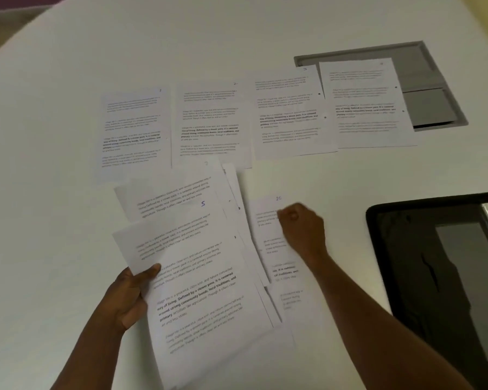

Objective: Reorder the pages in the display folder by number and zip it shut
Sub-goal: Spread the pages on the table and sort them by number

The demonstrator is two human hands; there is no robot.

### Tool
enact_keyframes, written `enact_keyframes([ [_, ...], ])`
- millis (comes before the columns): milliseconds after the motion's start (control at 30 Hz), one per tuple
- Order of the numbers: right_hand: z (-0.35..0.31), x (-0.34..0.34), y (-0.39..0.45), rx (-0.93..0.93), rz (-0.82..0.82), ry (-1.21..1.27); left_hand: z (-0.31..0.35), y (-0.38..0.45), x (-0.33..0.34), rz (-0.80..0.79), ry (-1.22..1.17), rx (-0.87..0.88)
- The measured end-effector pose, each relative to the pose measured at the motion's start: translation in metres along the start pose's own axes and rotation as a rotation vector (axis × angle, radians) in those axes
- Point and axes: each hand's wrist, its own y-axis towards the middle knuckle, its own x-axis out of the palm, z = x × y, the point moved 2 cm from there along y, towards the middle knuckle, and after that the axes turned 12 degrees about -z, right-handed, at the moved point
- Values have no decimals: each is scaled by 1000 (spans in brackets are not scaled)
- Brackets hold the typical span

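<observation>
The sorting step is underway. 4 pages (254, 119) are lying in a row along the far side of the white counter (68, 80), the rightmost one overlapping a grey recessed panel (434, 88); their corner numbers are too faint to read. The left hand (130, 296) is gripping a fanned stack of unsorted pages (197, 277) by its left edge, thumb on top. The sheet marked 5 (178, 204) is showing at the head of that stack. The right hand (302, 226) is resting with curled fingers on a separate sheet marked 10 (273, 237), lying just beside the stack; whether it is pinching the sheet or only pressing it, I cannot tell. The black display folder (423, 277) is lying open at the right edge of the counter, well apart from the row.

Judgement: no more than half of the sorting appears done. The next move is likely calling for page 5 to be drawn out and laid after the row, with 10 set aside.
</observation>
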Motion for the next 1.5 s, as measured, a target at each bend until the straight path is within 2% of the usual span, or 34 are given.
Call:
enact_keyframes([
  [67,6,9,-21,14,-88,33,-3,4,12,-26,39,-56],
  [167,12,23,-43,11,-116,70,-11,12,24,-34,40,-68],
  [233,-24,41,-112,-43,-183,15,-8,-55,13,-61,-17,31],
  [333,-23,56,-117,49,-257,-17,-12,-51,16,1,-40,56],
  [433,-14,62,-115,137,-270,103,-14,-48,21,42,-47,89],
  [533,-6,58,-118,151,-229,163,-19,-44,28,51,-59,76],
  [633,2,47,-116,150,-157,208,-23,-38,42,-16,-41,49],
  [767,18,28,-106,117,-150,192,-30,-28,58,-39,6,38],
  [833,26,16,-100,81,-166,128,-32,-22,66,-32,32,58],
  [967,33,-7,-88,-42,-202,-175,-39,-10,82,1,46,93],
  [1033,39,-18,-82,-64,-213,-204,-41,-6,94,26,60,101],
  [1167,49,-50,-64,-91,-198,-151,-47,5,117,115,56,85],
  [1233,53,-72,-53,-95,-136,-105,-47,9,121,165,87,84],
  [1400,63,-135,-18,3,55,233,-43,13,132,240,204,101],
  [1500,67,-173,7,31,116,354,-37,15,140,237,298,149],
])
